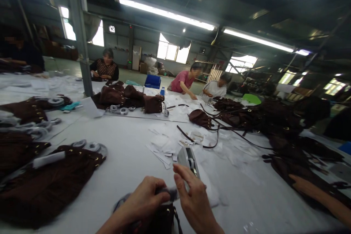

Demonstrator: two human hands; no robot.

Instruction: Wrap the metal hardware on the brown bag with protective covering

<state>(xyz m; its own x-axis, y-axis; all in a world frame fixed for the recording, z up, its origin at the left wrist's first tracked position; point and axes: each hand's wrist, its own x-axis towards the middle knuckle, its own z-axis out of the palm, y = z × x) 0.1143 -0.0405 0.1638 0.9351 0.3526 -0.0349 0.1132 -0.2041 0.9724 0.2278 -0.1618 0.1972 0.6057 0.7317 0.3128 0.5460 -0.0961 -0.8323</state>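
My left hand (pixel 145 199) is closed, its thumb and fingers pinching a small grey piece (pixel 168 192) just above a dark brown bag (pixel 160 221) at the bottom edge. My right hand (pixel 193 199) meets it from the right, fingers half curled, fingertips touching the same grey piece. Behind my right hand lies a metal tape dispenser (pixel 189 159) on the white table (pixel 131 146).
Brown bags lie heaped at the left (pixel 52 179), the centre back (pixel 128 98) and the right (pixel 274 120). White paper scraps (pixel 167 146) and loose straps (pixel 214 137) litter the middle. Three people sit at the far side. Another person's forearm (pixel 320 193) rests at the right.
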